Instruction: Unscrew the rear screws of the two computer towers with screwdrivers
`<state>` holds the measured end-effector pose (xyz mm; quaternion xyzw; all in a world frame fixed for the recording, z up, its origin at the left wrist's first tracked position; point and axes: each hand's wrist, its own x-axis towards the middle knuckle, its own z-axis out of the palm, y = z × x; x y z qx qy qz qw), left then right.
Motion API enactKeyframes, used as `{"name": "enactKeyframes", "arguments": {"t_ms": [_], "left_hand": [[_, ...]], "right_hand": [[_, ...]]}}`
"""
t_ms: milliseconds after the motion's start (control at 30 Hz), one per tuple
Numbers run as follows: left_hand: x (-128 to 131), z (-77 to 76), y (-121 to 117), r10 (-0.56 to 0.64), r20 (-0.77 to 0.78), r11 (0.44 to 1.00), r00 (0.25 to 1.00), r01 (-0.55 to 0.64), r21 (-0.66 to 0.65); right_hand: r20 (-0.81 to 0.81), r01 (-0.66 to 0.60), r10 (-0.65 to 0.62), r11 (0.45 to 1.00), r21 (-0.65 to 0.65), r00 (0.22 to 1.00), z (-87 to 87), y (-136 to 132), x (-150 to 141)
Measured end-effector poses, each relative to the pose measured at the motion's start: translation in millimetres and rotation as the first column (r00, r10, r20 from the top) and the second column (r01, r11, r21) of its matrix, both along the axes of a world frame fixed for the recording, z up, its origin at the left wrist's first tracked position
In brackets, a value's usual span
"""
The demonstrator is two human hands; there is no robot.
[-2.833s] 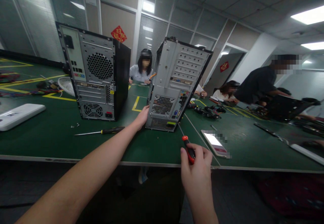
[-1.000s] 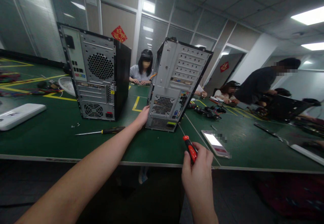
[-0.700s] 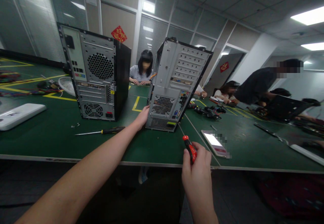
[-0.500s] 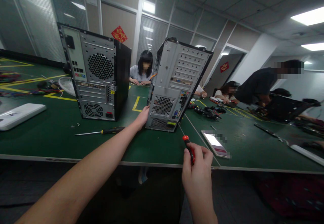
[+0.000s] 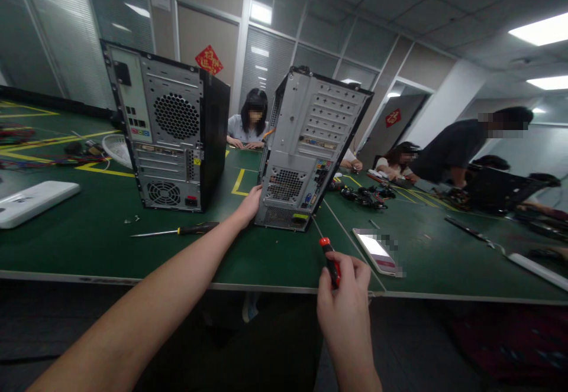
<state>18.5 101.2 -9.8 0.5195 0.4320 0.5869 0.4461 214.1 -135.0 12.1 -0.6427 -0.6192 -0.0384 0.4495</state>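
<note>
Within right hand (image 5: 346, 297), a screwdriver (image 5: 329, 255)

Office-like workshop, glass partitions (image 5: 277, 64), computer towers (image 5: 310, 149)

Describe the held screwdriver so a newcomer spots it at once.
On the green table, find the case the left hand touches. Below the case's lower right corner, the right hand grips the screwdriver. Its handle is red-and-black; the other screwdriver has a yellow collar.
</note>
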Motion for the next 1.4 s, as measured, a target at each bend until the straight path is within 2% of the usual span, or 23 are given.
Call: {"name": "enactKeyframes", "arguments": {"t_ms": [167,433,967,1400], "left_hand": [[-0.4,0.6,-0.9,0.004,-0.001,1.0,1.0,-0.004,0.002],[-1.8,0.9,0.0,-0.002,-0.023,0.998,1.0,0.001,-0.065],[0.2,0.2,0.8,-0.005,0.004,1.0,1.0,0.005,-0.016],[-1.8,0.9,0.0,-0.018,0.012,0.999,1.0,0.019,-0.048]], "right_hand": [[-0.005,-0.01,0.01,1.0,0.013,1.0,2.4,0.0,-1.5],[-0.025,0.007,-0.007,1.0,-0.002,1.0,4.2,0.0,-3.1],[0.026,0.003,-0.003,1.0,-0.006,1.0,0.1,0.5,1.2],[0.008,-0.014,0.014,1.0,-0.004,1.0,-2.0,0.7,1.3]]}}
